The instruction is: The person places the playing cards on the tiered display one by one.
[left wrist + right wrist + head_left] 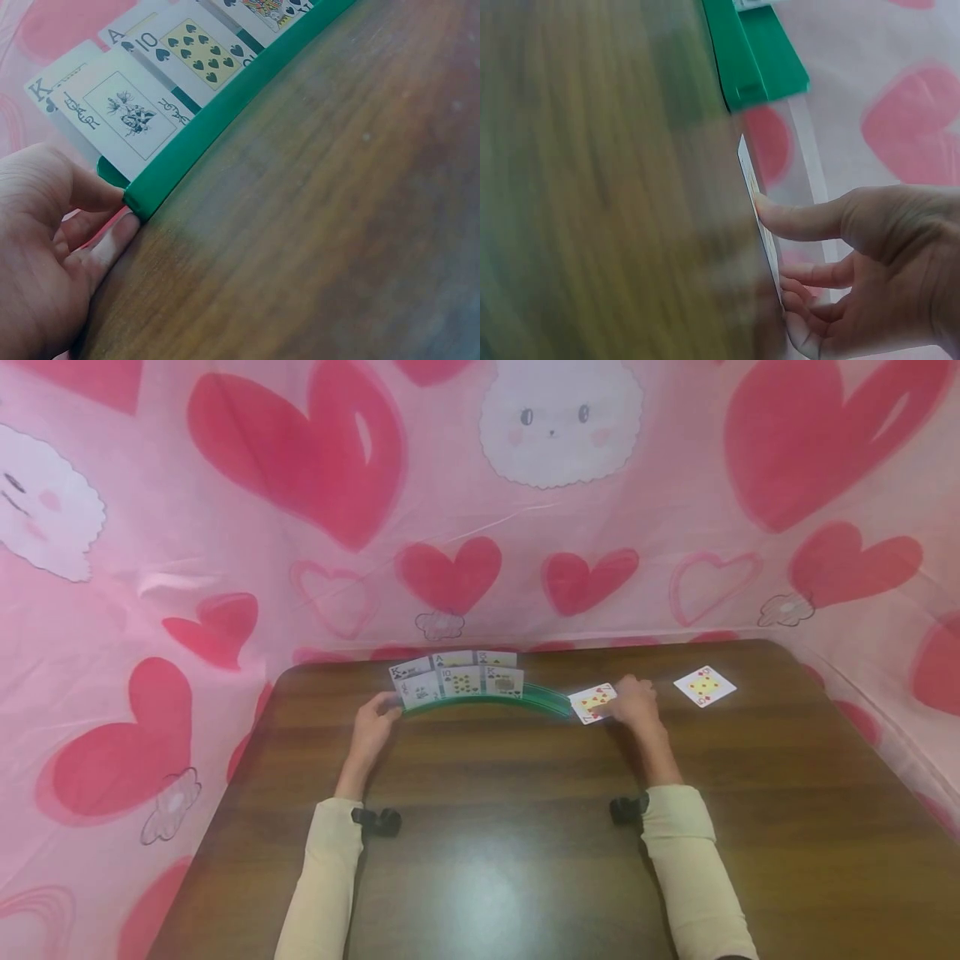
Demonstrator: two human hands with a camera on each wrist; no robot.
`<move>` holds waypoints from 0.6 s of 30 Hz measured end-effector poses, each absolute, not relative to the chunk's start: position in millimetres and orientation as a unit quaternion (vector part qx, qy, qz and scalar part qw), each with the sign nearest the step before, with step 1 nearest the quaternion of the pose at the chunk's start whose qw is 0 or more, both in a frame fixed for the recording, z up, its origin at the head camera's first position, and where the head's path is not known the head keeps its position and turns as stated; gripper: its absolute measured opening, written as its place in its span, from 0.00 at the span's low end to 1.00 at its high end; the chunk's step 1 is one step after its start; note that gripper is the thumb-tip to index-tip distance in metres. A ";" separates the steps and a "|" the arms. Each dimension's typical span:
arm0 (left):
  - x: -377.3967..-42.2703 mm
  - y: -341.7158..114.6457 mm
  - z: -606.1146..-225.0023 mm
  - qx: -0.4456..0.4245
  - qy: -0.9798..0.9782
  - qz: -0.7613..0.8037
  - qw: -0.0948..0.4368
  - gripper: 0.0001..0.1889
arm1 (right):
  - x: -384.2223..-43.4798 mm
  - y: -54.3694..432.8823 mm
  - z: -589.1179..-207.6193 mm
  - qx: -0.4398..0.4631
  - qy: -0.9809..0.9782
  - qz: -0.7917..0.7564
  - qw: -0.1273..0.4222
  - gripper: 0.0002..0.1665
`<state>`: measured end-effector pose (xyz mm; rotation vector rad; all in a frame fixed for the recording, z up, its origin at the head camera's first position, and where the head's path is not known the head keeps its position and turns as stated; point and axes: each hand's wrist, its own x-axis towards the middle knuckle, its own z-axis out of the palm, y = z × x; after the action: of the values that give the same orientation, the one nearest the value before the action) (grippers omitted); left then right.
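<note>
A curved green card holder (547,698) stands on the table, with playing cards upright in two rows. Its front row has a joker (124,112), a ten of spades (196,56) and a face card (503,682); a king (405,670) and an ace (453,658) show partly behind. My left hand (372,727) pinches the holder's left end between thumb and finger. Just off the right end, my right hand (637,702) holds a red seven (588,702), thumb on its face and fingers at its edge. Whether that card is fully flat on the table is unclear.
A red-pipped card (705,686) lies face up on the wooden table (480,793), right of my right hand. Pink cloth with hearts (450,572) hangs behind the table and along both sides.
</note>
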<state>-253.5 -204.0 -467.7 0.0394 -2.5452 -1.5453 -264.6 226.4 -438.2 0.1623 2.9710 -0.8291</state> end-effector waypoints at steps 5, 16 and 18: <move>-254.1 -204.1 -466.7 0.012 -0.854 -0.513 0.082 0.14 | -261.6 235.9 -436.6 0.066 0.959 -0.274 0.036 0.34; -253.3 -203.8 -465.0 0.011 -0.855 -0.512 0.084 0.13 | -264.2 233.1 -434.5 0.041 0.975 -0.219 0.014 0.37; -253.1 -203.5 -464.7 0.010 -0.855 -0.511 0.087 0.13 | -263.2 230.9 -434.0 0.052 0.973 -0.222 0.023 0.44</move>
<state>-253.1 -203.5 -464.7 0.0288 -2.5469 -1.5233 -263.2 230.9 -434.0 0.1602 3.0148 -0.6865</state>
